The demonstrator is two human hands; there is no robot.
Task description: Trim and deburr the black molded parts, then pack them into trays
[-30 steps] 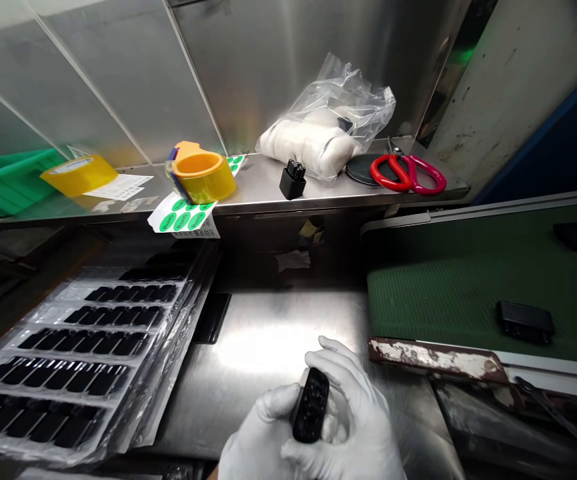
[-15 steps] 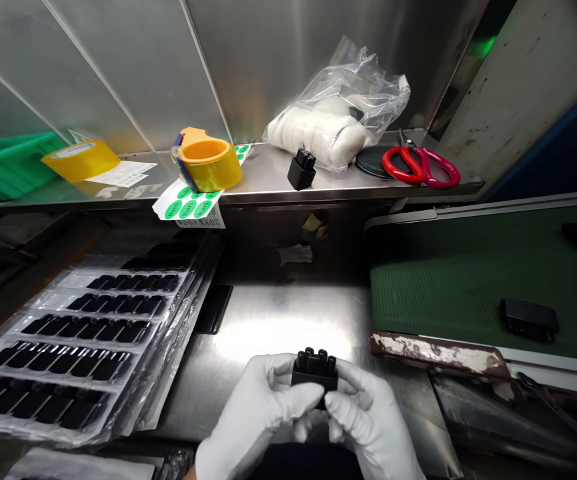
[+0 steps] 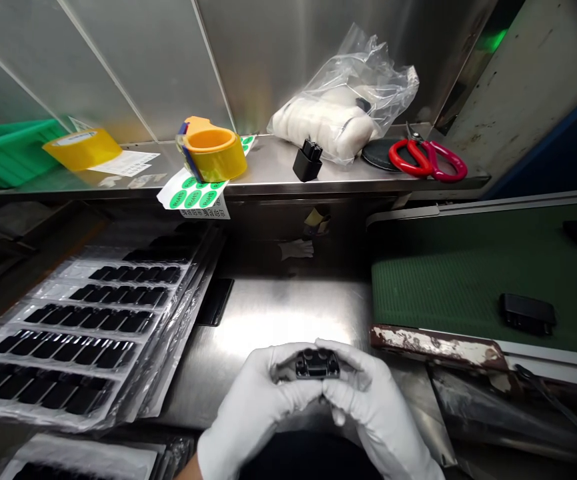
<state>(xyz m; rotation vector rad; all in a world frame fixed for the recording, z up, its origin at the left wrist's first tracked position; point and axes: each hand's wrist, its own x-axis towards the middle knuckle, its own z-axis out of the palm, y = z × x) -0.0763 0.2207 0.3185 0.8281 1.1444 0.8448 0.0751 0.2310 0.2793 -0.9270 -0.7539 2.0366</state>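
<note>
Both my hands wear white gloves and meet above the steel table [image 3: 268, 313]. Between them is a small black plastic housing [image 3: 317, 364], its hollow, moulded face turned up towards me. My left hand [image 3: 263, 393] grips its left end with thumb and fingers. On its right end my right hand [image 3: 368, 393] closes the same way, the two thumbs almost touching along the near edge. The fingers under the part are mostly hidden.
Trays of black parts [image 3: 88, 320] lie stacked at left. A green conveyor belt [image 3: 433, 280] at right carries a black housing [image 3: 527, 313]. The shelf holds a tape dispenser [image 3: 213, 153], a black block [image 3: 307, 161], a bagged white roll [image 3: 323, 123] and red-handled scissors [image 3: 428, 160].
The black housing has been tilted in my hands: its posts stood upright before, and now its hollow face shows. Both hands stay closed on it. The view has shifted slightly.
</note>
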